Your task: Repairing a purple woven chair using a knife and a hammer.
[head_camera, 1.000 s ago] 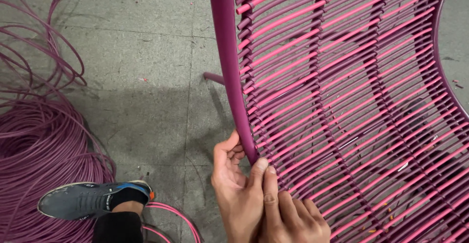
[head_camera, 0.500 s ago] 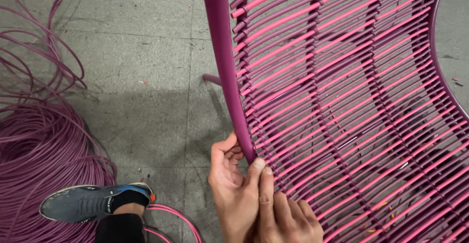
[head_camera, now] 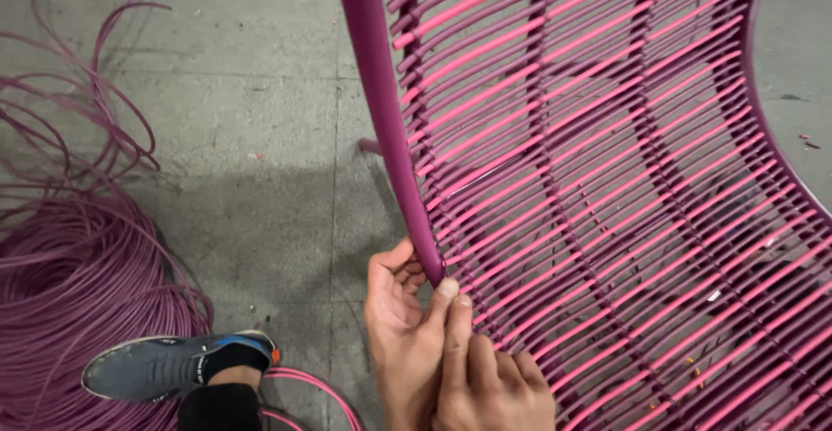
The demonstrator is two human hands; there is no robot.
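Grey shoe (head_camera: 165, 369) beside purple cord coil (head_camera: 69, 310), concrete floor (head_camera: 260, 93).

Chair frame and cord: smooth, glossy finish.
Frame tube (head_camera: 392, 128): glossy magenta coating. Woven pink cords (head_camera: 607, 180): smooth plastic. Floor (head_camera: 243, 76): rough matt concrete. Shoe (head_camera: 165, 366): grey fabric.

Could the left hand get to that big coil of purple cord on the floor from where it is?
Probably yes: the left hand is at the frame tube, and only bare floor and a shoe separate it from the cord coil.
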